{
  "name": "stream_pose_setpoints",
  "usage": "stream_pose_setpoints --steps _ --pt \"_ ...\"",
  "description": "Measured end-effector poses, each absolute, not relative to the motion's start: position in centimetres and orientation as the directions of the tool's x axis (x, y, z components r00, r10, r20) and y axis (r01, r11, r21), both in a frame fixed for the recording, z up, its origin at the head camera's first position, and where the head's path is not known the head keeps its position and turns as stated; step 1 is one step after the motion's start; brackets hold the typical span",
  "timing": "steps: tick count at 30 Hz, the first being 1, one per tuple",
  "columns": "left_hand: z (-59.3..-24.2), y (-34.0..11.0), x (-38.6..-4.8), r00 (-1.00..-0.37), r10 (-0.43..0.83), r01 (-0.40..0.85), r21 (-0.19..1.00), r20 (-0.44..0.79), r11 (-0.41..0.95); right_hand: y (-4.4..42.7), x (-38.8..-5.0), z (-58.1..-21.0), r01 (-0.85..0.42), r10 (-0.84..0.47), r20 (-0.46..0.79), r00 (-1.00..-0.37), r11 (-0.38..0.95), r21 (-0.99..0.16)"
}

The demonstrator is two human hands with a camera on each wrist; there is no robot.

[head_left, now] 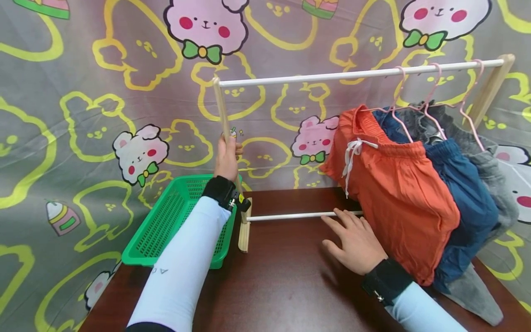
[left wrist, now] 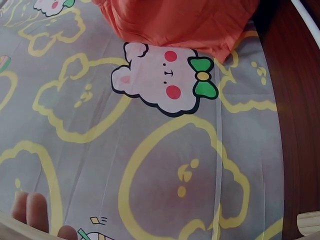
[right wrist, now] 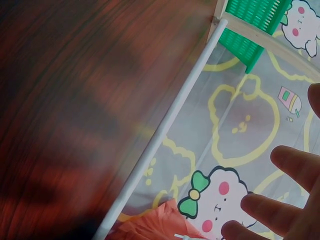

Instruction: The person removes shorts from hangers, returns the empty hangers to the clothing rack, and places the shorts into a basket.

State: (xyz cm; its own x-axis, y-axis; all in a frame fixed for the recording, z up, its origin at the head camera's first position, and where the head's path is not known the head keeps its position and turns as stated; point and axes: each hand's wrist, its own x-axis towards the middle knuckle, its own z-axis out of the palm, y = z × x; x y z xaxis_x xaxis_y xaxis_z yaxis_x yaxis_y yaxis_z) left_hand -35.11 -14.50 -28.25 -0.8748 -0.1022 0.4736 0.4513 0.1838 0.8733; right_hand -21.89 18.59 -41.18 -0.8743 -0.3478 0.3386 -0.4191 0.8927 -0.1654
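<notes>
A small clothes rack has a white top rail (head_left: 307, 79), wooden side posts and a white lower bar (head_left: 286, 216). My left hand (head_left: 226, 157) grips the left wooden post (head_left: 222, 108), its fingertips (left wrist: 36, 210) showing behind the wood in the left wrist view. Spread and holding nothing, my right hand (head_left: 356, 242) is over the table by the lower bar; whether it touches the bar I cannot tell. Just right of it hang orange shorts (head_left: 402, 198) with a white drawstring, then blue shorts (head_left: 469, 184) and a grey garment (head_left: 499, 170), on pink hangers (head_left: 431, 117).
A green plastic basket (head_left: 134, 259) stands left of the rack, partly behind my left forearm. Under everything is a dark reddish-brown table (head_left: 274, 286). A grey cloth with cartoon bears (head_left: 257, 110) covers the wall behind.
</notes>
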Motion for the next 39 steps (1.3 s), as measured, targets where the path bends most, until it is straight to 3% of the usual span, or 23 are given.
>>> stream_pose_setpoints --steps 8,19,39 --pt "-28.6 -13.6 -36.3 -0.857 -0.205 0.476 0.878 0.473 0.038 18.3 -22.0 -41.1 -0.425 -0.351 0.342 -0.872 0.888 -0.173" --pt "-29.5 -14.0 -36.9 -0.841 -0.223 0.451 0.867 0.492 0.213 18.5 -21.8 -40.7 -0.427 -0.357 0.321 -0.877 0.885 -0.184" --pt "-29.5 -14.0 -36.9 -0.818 -0.224 0.483 0.845 0.529 0.232 18.0 -20.3 -38.0 -0.481 -0.387 0.378 -0.841 0.855 -0.196"
